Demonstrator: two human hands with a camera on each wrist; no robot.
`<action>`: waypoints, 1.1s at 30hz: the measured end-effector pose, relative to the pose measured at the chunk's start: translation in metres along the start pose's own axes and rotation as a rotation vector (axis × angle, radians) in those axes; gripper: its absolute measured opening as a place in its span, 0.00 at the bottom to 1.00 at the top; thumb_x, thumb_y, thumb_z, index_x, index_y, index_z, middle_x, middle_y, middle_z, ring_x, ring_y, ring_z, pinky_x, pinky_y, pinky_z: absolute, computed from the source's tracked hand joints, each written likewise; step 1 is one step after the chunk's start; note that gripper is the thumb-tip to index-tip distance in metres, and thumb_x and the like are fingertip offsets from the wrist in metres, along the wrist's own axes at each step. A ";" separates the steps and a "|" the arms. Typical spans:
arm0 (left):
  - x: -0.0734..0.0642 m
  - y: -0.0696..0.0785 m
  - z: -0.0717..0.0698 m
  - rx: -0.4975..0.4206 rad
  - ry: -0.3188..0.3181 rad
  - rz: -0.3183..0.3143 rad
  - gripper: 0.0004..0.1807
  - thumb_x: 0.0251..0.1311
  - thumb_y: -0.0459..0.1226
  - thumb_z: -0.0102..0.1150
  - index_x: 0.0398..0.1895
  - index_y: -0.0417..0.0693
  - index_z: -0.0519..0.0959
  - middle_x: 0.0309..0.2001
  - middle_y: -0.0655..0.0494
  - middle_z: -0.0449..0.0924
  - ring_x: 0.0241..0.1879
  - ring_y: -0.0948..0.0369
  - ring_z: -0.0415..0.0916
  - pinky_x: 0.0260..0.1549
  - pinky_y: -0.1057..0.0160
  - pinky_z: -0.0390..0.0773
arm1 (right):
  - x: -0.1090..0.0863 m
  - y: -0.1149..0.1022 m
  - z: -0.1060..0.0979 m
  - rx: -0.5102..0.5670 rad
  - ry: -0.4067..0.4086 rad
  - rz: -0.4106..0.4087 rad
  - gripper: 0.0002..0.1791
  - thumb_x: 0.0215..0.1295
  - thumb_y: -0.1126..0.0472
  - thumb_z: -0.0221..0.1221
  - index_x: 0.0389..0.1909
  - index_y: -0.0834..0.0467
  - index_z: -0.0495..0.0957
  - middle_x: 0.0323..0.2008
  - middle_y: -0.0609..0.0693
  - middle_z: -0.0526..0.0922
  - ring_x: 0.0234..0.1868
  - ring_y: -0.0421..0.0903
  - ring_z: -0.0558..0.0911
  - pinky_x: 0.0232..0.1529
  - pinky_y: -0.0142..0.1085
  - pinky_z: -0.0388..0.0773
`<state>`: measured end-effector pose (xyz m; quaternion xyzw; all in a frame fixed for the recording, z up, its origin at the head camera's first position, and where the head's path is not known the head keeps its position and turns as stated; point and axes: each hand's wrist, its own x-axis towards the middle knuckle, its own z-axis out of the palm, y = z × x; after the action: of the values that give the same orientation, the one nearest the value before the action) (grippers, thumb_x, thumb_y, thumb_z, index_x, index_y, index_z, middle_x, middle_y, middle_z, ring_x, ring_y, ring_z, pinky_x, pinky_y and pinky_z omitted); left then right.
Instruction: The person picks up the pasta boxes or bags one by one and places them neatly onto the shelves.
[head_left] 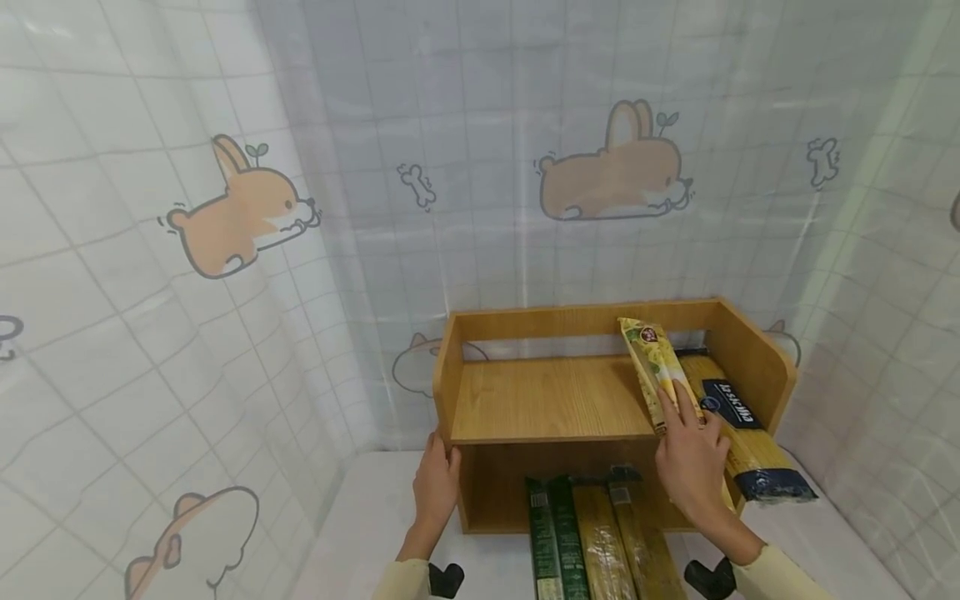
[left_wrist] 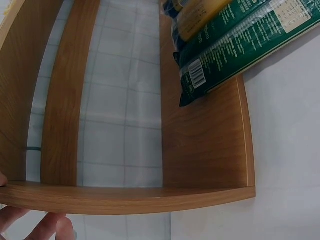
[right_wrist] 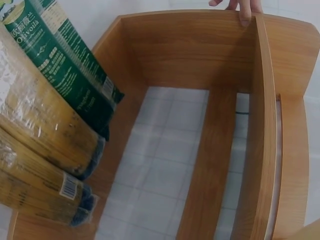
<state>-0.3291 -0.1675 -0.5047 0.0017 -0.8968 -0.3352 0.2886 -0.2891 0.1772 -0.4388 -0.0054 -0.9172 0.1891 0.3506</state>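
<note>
My left hand (head_left: 437, 483) grips the left side panel of a two-tier wooden shelf (head_left: 540, 400), with its fingers (left_wrist: 45, 227) along the panel's outer face. On the right of the upper tier, my right hand (head_left: 692, 462) holds a yellow printed packet (head_left: 651, 354) by its lower part, fingers over its top face; the thumb is hidden. The packet slants, its far end overlapping the back rail. Just right of it a spaghetti packet (head_left: 731, 404) with a dark blue label lies on the upper tier, its near end jutting past the front edge.
In the lower tier lie green pasta packets (head_left: 555, 533) and clear-wrapped spaghetti packets (head_left: 603, 533), sticking out at the front. The shelf stands on a white surface (head_left: 367, 508). A curtain (head_left: 480, 250) with cartoon dogs hangs behind and at both sides.
</note>
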 end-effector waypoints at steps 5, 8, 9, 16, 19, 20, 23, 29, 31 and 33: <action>-0.001 0.002 0.000 -0.004 0.006 0.011 0.21 0.70 0.32 0.54 0.64 0.34 0.73 0.45 0.42 0.82 0.36 0.48 0.84 0.28 0.49 0.81 | 0.000 0.000 -0.003 -0.023 -0.032 0.003 0.33 0.62 0.74 0.52 0.71 0.63 0.69 0.75 0.65 0.62 0.56 0.78 0.68 0.37 0.62 0.66; -0.002 0.001 0.000 -0.003 0.002 0.010 0.21 0.70 0.32 0.54 0.64 0.34 0.73 0.45 0.42 0.82 0.38 0.47 0.84 0.28 0.49 0.81 | 0.000 0.000 -0.005 -0.030 -0.041 -0.005 0.32 0.62 0.74 0.52 0.71 0.63 0.69 0.75 0.65 0.63 0.54 0.79 0.68 0.34 0.60 0.66; -0.002 0.001 0.000 -0.005 0.001 0.009 0.21 0.70 0.32 0.54 0.65 0.35 0.72 0.45 0.42 0.82 0.38 0.48 0.84 0.27 0.49 0.81 | 0.000 0.000 -0.005 -0.030 -0.045 -0.008 0.32 0.62 0.74 0.52 0.70 0.63 0.69 0.74 0.66 0.63 0.54 0.79 0.68 0.33 0.59 0.65; -0.002 0.000 -0.001 -0.007 0.012 0.019 0.21 0.70 0.32 0.54 0.65 0.35 0.73 0.44 0.43 0.82 0.36 0.49 0.83 0.27 0.50 0.80 | 0.011 0.001 -0.015 -0.021 -0.169 0.017 0.30 0.65 0.71 0.52 0.70 0.63 0.71 0.74 0.68 0.64 0.45 0.79 0.71 0.25 0.50 0.62; 0.000 0.001 -0.001 -0.011 0.022 0.026 0.21 0.70 0.32 0.54 0.64 0.35 0.73 0.43 0.43 0.81 0.35 0.49 0.82 0.26 0.50 0.79 | 0.017 0.000 -0.021 -0.007 -0.263 0.042 0.30 0.66 0.69 0.51 0.71 0.64 0.70 0.75 0.69 0.62 0.47 0.80 0.70 0.26 0.52 0.64; 0.000 0.000 -0.001 -0.011 0.021 0.025 0.21 0.70 0.32 0.54 0.64 0.35 0.73 0.43 0.43 0.81 0.35 0.49 0.82 0.26 0.50 0.79 | 0.018 -0.001 -0.022 -0.006 -0.290 0.050 0.30 0.67 0.69 0.51 0.71 0.64 0.69 0.75 0.69 0.62 0.48 0.80 0.70 0.26 0.54 0.65; 0.002 0.000 0.000 -0.009 0.007 0.021 0.20 0.71 0.33 0.54 0.64 0.35 0.73 0.43 0.44 0.81 0.35 0.49 0.82 0.26 0.50 0.79 | 0.024 -0.001 -0.025 -0.006 -0.346 0.075 0.29 0.68 0.67 0.50 0.71 0.65 0.68 0.75 0.71 0.60 0.51 0.82 0.68 0.32 0.63 0.68; 0.002 0.000 0.000 0.002 0.004 0.001 0.20 0.70 0.34 0.54 0.62 0.36 0.74 0.43 0.43 0.81 0.36 0.47 0.83 0.27 0.47 0.80 | 0.030 -0.001 -0.025 0.001 -0.395 0.094 0.29 0.69 0.66 0.49 0.72 0.66 0.67 0.75 0.73 0.59 0.55 0.86 0.65 0.46 0.76 0.64; 0.002 0.000 0.000 0.010 0.002 -0.003 0.20 0.70 0.34 0.54 0.62 0.36 0.74 0.44 0.43 0.81 0.37 0.47 0.84 0.27 0.47 0.80 | 0.029 -0.001 -0.024 -0.004 -0.397 0.090 0.29 0.69 0.66 0.49 0.72 0.66 0.67 0.75 0.73 0.59 0.56 0.86 0.65 0.49 0.77 0.63; 0.002 0.000 -0.001 0.011 -0.004 -0.003 0.21 0.70 0.34 0.54 0.63 0.36 0.73 0.45 0.43 0.82 0.37 0.47 0.84 0.28 0.47 0.81 | 0.029 -0.001 -0.024 -0.013 -0.393 0.091 0.29 0.69 0.66 0.49 0.71 0.66 0.67 0.74 0.74 0.59 0.56 0.87 0.65 0.51 0.77 0.63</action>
<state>-0.3303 -0.1682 -0.5035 0.0041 -0.8992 -0.3309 0.2864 -0.2960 0.1885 -0.4035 -0.0121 -0.9680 0.1961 0.1560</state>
